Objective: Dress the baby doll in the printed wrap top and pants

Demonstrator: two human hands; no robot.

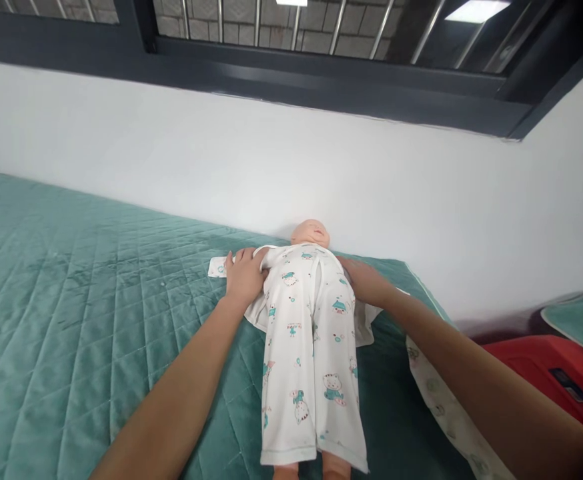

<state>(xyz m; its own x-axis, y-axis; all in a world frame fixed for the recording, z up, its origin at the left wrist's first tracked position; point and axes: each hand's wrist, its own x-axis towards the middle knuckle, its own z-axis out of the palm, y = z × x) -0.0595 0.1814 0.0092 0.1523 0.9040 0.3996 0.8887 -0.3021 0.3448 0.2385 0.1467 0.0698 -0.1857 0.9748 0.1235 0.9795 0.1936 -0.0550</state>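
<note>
A baby doll (310,232) lies on its back on a green quilted bed cover, with its head by the wall. White trousers (286,373) printed with cartoon cats cover its legs and reach high over its trunk; the feet stick out below. Part of a white shirt (364,327) spreads out from under the trousers on both sides. My left hand (245,277) is at the doll's left-of-picture side, thumb and forefinger closed on the trousers' upper edge, beside a printed sleeve (217,267). On the opposite side my right hand (366,280) presses against the trousers; its fingertips are hidden.
The quilted cover (96,320) stretches far to the left. A white wall (251,160) stands behind the doll, below a dark window frame (321,80) with metal bars. At right are a red case (546,360) and a printed cloth (441,400) partly beneath my forearm.
</note>
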